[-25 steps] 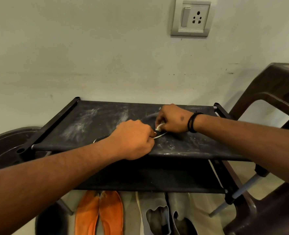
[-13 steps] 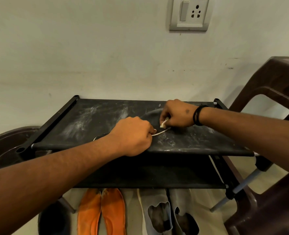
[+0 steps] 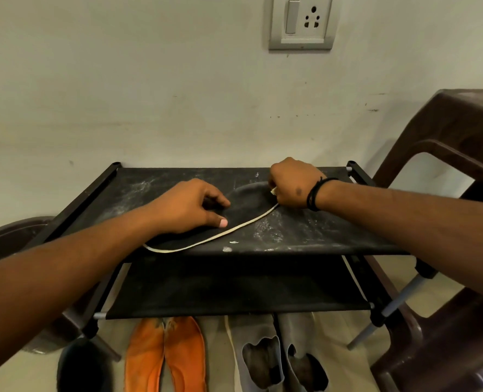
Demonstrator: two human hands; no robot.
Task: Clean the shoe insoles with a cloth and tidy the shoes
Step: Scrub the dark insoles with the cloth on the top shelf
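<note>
Overhead, one insole, two hands.

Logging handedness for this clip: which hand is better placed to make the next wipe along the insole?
Probably the right hand: it grips the small cloth at the far end of the black insole. The left hand rests on the insole's middle, steadying it on the rack.

light: dim, warm, soft on the wall | shadows: deep below my shelf | glare: none | focus: sharp centre, my forearms soft at the lower corners | distortion: wide-angle bowing at the edges
</note>
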